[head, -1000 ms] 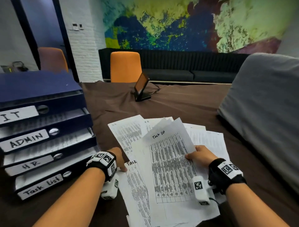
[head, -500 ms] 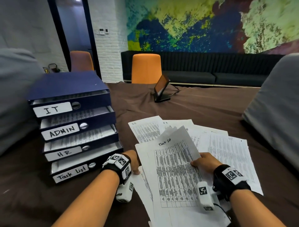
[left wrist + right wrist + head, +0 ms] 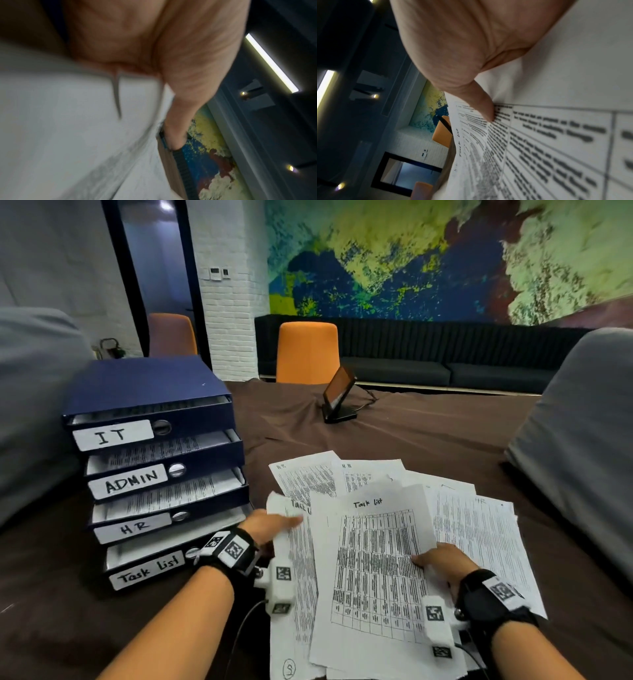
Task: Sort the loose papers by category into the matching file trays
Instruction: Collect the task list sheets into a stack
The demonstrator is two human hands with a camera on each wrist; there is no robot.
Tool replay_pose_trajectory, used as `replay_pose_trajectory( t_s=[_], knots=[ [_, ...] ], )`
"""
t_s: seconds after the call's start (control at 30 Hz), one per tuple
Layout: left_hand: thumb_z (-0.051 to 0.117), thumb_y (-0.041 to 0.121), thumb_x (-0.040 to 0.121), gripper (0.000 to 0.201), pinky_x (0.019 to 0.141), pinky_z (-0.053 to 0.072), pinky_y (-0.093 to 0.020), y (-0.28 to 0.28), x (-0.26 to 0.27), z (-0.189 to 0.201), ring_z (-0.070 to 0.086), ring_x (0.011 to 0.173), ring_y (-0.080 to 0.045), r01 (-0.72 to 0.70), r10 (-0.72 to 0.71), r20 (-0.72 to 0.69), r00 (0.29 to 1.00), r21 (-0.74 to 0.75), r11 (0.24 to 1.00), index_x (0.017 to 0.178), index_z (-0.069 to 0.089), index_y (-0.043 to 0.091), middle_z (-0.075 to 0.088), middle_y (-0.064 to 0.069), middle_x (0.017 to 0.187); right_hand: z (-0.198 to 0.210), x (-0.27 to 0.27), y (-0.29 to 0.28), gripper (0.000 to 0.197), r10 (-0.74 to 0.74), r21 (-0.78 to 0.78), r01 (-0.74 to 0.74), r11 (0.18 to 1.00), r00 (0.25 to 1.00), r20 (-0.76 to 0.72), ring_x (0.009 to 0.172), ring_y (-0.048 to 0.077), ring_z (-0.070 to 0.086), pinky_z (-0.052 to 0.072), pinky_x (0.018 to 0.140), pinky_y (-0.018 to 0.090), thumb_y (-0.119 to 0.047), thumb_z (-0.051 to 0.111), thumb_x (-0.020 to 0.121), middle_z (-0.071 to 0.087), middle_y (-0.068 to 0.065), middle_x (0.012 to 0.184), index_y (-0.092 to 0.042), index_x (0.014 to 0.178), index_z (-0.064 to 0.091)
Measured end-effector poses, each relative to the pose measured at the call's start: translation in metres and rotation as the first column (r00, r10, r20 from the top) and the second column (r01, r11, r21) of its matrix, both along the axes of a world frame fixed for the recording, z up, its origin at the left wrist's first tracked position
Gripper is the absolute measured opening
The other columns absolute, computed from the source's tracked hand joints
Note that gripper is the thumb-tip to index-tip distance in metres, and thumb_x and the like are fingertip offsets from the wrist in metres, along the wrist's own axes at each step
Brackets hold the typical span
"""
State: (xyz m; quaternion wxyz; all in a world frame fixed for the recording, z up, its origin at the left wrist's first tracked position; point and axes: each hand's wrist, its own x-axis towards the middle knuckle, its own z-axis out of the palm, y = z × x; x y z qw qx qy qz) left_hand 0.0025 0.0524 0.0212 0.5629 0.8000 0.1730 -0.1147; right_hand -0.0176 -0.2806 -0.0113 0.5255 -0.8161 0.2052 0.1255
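Four stacked blue file trays stand at the left, labelled IT, ADMIN, HR and Task list. Printed sheets lie fanned on the brown table. My right hand pinches the right edge of the top "Task list" sheet; its thumb presses on the print of that sheet. My left hand, just right of the trays, grips the curled left edge of a second "Task list" sheet. Up close the left thumb lies over this white paper, blurred.
Sheets marked HR lie behind and right of the held ones. A tablet on a stand sits mid-table. Grey chair backs rise at the right and left. Orange chairs and a dark sofa stand behind.
My left hand has lifted and curled the left edge of the second Task list sheet. The view has swung left, so the trays show more fully. The right hand keeps its pinch.
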Motion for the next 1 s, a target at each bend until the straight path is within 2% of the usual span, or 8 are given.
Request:
replay_pose_trajectory(
  t_s=[0.13, 0.23, 0.37, 0.47, 0.57, 0.8, 0.9, 1.0],
  knots=[
    [0.059, 0.021, 0.099, 0.032, 0.081, 0.043, -0.027, -0.005, -0.004, 0.005, 0.058, 0.097, -0.023, -0.054, 0.029, 0.126, 0.992, 0.198, 0.979, 0.123, 0.063, -0.001, 0.066, -0.015, 0.122, 0.007, -0.001, 0.005, 0.017, -0.025, 0.130, 0.021, 0.991, 0.999, 0.033, 0.086, 0.035, 0.070, 0.057, 0.074, 0.039, -0.004, 0.067, 0.091, 0.073, 0.019, 0.093, 0.004, 0.105, 0.063],
    [0.054, 0.019, 0.101, 0.031, 0.087, 0.045, -0.031, -0.002, 0.001, 0.030, 0.060, 0.102, -0.024, -0.124, 0.098, 0.283, 0.954, 0.073, 0.990, 0.120, 0.066, -0.002, 0.066, -0.016, 0.122, 0.018, -0.002, 0.013, 0.020, -0.040, 0.332, 0.014, 0.943, 0.997, 0.072, 0.092, 0.041, 0.070, 0.057, 0.086, 0.050, 0.001, 0.066, 0.090, 0.074, 0.022, 0.094, 0.004, 0.109, 0.062],
    [0.060, 0.020, 0.098, 0.028, 0.098, 0.053, -0.047, 0.002, 0.005, 0.065, 0.068, 0.104, -0.036, -0.110, 0.147, 0.325, 0.934, -0.131, 0.985, 0.115, 0.067, 0.000, 0.072, -0.015, 0.111, 0.033, 0.000, 0.029, 0.021, -0.038, 0.453, -0.040, 0.890, 0.986, 0.161, 0.089, 0.033, 0.066, 0.054, 0.083, 0.045, 0.003, 0.062, 0.091, 0.071, 0.020, 0.098, 0.002, 0.112, 0.059],
    [0.062, 0.013, 0.097, 0.025, 0.098, 0.051, -0.056, -0.002, 0.000, 0.085, 0.066, 0.109, -0.043, -0.004, 0.153, 0.317, 0.936, -0.426, 0.905, 0.117, 0.068, 0.000, 0.072, -0.022, 0.112, 0.043, -0.001, 0.040, 0.021, -0.024, 0.530, -0.098, 0.842, 0.976, 0.218, 0.089, 0.032, 0.067, 0.055, 0.080, 0.045, 0.004, 0.058, 0.093, 0.072, 0.020, 0.101, -0.001, 0.113, 0.060],
    [0.052, 0.023, 0.102, 0.036, 0.102, 0.047, -0.058, -0.006, -0.004, 0.094, 0.061, 0.116, -0.043, 0.105, 0.100, 0.292, 0.951, -0.612, 0.784, 0.131, 0.061, 0.004, 0.066, -0.024, 0.126, 0.049, -0.001, 0.047, 0.021, -0.055, 0.594, -0.113, 0.796, 0.965, 0.257, 0.090, 0.033, 0.069, 0.057, 0.080, 0.046, 0.005, 0.056, 0.092, 0.073, 0.020, 0.104, -0.002, 0.112, 0.062],
    [0.058, 0.033, 0.090, 0.050, 0.093, 0.053, -0.057, -0.001, -0.012, 0.092, 0.060, 0.114, -0.041, 0.222, 0.016, 0.302, 0.953, -0.734, 0.642, 0.134, 0.059, 0.009, 0.063, -0.023, 0.129, 0.052, 0.001, 0.055, 0.023, -0.078, 0.617, -0.117, 0.778, 0.957, 0.280, 0.080, 0.028, 0.068, 0.061, 0.071, 0.037, 0.005, 0.061, 0.089, 0.073, 0.018, 0.099, 0.004, 0.112, 0.064],
    [0.053, 0.035, 0.098, 0.044, 0.097, 0.050, -0.061, 0.003, -0.013, 0.082, 0.061, 0.116, -0.042, 0.167, 0.072, 0.285, 0.956, -0.728, 0.665, 0.135, 0.059, 0.012, 0.066, -0.022, 0.126, 0.048, 0.005, 0.054, 0.027, -0.065, 0.566, -0.103, 0.818, 0.961, 0.268, 0.082, 0.029, 0.068, 0.059, 0.070, 0.038, 0.004, 0.064, 0.088, 0.072, 0.019, 0.102, 0.004, 0.115, 0.062],
    [0.042, 0.027, 0.107, 0.036, 0.099, 0.050, -0.056, 0.010, -0.010, 0.073, 0.065, 0.111, -0.039, 0.060, 0.199, 0.286, 0.937, -0.696, 0.716, 0.135, 0.056, 0.011, 0.068, -0.021, 0.123, 0.038, 0.006, 0.046, 0.032, -0.094, 0.529, -0.046, 0.847, 0.968, 0.234, 0.097, 0.035, 0.069, 0.055, 0.088, 0.046, 0.005, 0.065, 0.086, 0.072, 0.018, 0.109, 0.000, 0.117, 0.061]
  ],
)
